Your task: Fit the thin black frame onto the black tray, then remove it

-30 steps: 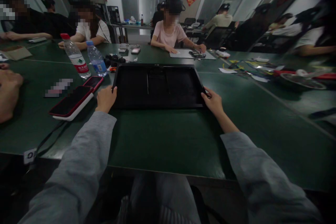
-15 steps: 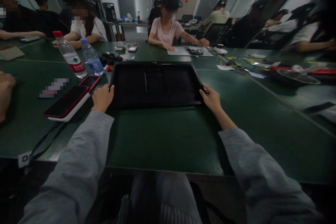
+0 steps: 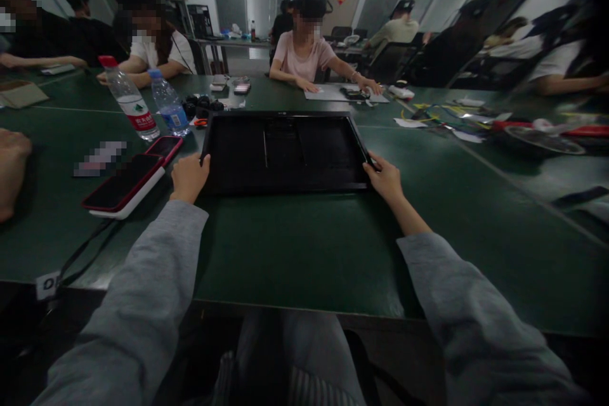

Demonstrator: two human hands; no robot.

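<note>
A flat black rectangular panel [image 3: 285,151], like the back shell of a monitor, lies on the green table [image 3: 295,254] in front of me. My left hand [image 3: 189,176] grips its near left corner. My right hand [image 3: 386,179] grips its near right corner, fingers curled over the edge. Both arms wear grey sleeves.
Left of the panel lie a red-cased phone on a white block [image 3: 124,185] and a second phone [image 3: 164,148]. Two water bottles [image 3: 130,104] stand behind them. A cable [image 3: 83,254] runs off the near edge. Several people sit around the table; wires and papers [image 3: 457,119] lie at the right.
The view shifted slightly left and down, then settled. Both hands stay on the panel's near corners; the panel has hardly moved.
</note>
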